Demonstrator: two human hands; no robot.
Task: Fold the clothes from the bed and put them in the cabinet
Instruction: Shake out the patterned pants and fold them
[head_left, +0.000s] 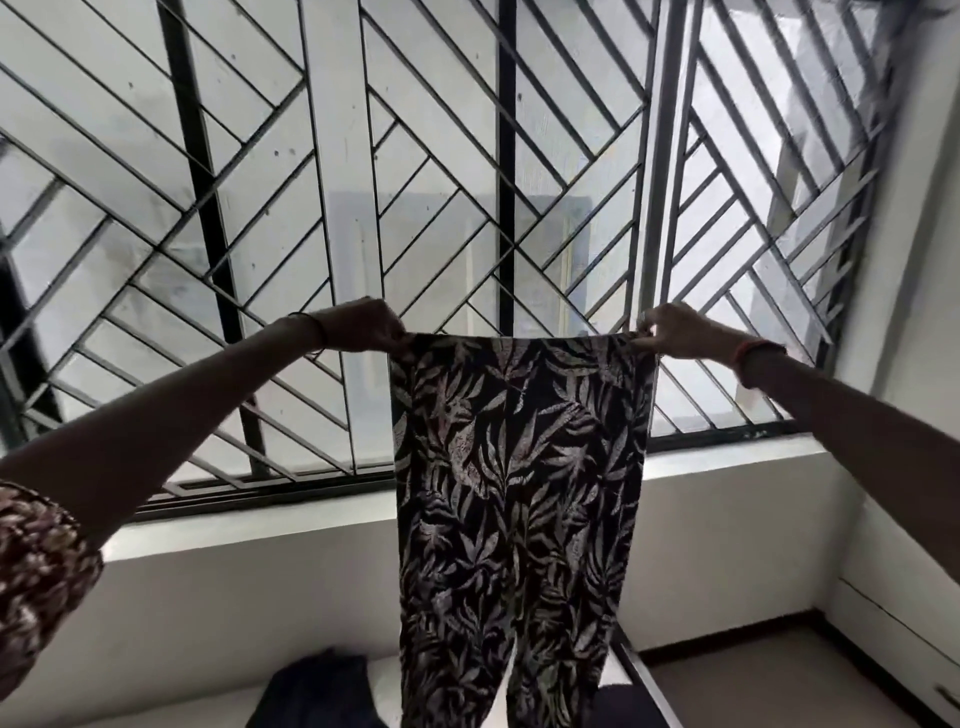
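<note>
Head view: leaf-print trousers (519, 493) are held up by the waistband before a barred window (332, 156).

The left hand (371, 325) and right hand (670, 332) are each pinched on a top corner of the waistband, which is stretched flat between them. The legs hang straight down over the near bed (197, 706). For a clean fold, the waistband is best held taut and level, then one corner brought across to the other so the legs are laid together. The hems are cut off at the lower edge, dark clothes (317, 691) on the bed cannot be made out, and no cabinet is seen.
</note>
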